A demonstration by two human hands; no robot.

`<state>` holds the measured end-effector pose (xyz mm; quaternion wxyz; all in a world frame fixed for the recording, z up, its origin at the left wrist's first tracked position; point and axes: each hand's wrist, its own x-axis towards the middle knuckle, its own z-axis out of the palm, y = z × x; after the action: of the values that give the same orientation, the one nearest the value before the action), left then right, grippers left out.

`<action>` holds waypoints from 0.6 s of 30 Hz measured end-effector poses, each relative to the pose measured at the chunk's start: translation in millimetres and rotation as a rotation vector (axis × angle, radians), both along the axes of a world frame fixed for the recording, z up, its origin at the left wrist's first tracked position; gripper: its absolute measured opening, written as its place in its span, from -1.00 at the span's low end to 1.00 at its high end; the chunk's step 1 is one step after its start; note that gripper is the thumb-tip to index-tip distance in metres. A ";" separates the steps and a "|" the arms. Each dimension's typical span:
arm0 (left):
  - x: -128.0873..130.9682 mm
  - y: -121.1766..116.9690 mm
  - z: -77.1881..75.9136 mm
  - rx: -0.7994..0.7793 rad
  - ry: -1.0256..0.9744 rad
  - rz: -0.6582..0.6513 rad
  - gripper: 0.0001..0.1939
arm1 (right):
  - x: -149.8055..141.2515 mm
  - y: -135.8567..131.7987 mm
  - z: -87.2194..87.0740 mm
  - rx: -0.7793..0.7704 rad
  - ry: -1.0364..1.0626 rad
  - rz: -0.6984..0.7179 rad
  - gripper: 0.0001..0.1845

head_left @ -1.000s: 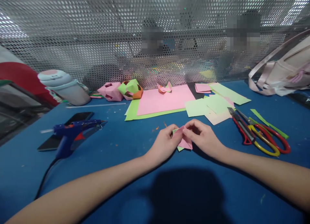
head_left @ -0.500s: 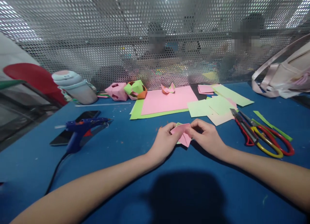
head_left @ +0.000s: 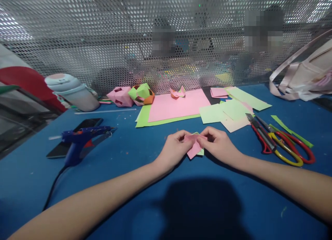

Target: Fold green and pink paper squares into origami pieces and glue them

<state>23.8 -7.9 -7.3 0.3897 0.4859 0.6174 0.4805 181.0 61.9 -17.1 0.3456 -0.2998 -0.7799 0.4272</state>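
Between my two hands is a small piece of folded paper (head_left: 194, 152), pink on the front with pale green showing at its top and lower right. My left hand (head_left: 174, 148) pinches its left side, thumb across the pink face. From the right, my right hand (head_left: 219, 145) grips the other side with thumb and bent fingers. Both thumbs nearly meet at the middle of the paper. The fingertips behind it are hidden.
A hot glue gun (head_left: 77, 139) lies over a phone (head_left: 57, 150) at left. Scissors (head_left: 290, 153) and a box cutter (head_left: 263, 136) lie right. Paper sheets (head_left: 178, 107), folded paper shapes (head_left: 141, 94) and a cup (head_left: 75, 93) stand along the perforated screen (head_left: 103, 43).
The folded paper has turned in my hands: its pink lower point has swung left, and more pale green shows at lower right. The whole view has shifted slightly.
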 end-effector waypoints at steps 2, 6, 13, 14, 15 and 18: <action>0.0 0.3 -0.2 0.007 -0.061 0.026 -0.82 | -0.5 0.7 -0.9 -0.013 0.000 -0.005 -0.81; -0.1 0.2 -0.6 0.035 0.056 0.024 -0.84 | -0.7 1.1 -0.7 -0.028 0.001 0.007 -0.78; 0.7 -0.5 -2.5 0.094 0.224 -0.027 -0.83 | -1.8 1.2 1.2 -0.060 0.042 0.037 -0.81; 0.4 -0.2 -2.8 0.096 0.225 -0.031 -0.84 | -2.0 1.3 1.5 -0.061 0.042 0.036 -0.81; 0.0 0.2 -3.2 0.094 0.229 -0.031 -0.84 | -2.1 1.4 2.0 -0.061 0.037 0.039 -0.82; -1.7 2.6 -4.1 0.069 0.255 -0.066 -0.87 | -2.5 1.9 3.6 -0.030 0.012 0.060 -0.86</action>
<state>22.2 -5.3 -11.4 0.3070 0.5762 0.6286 0.4226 178.5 63.8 -13.5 0.3328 -0.2789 -0.7800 0.4505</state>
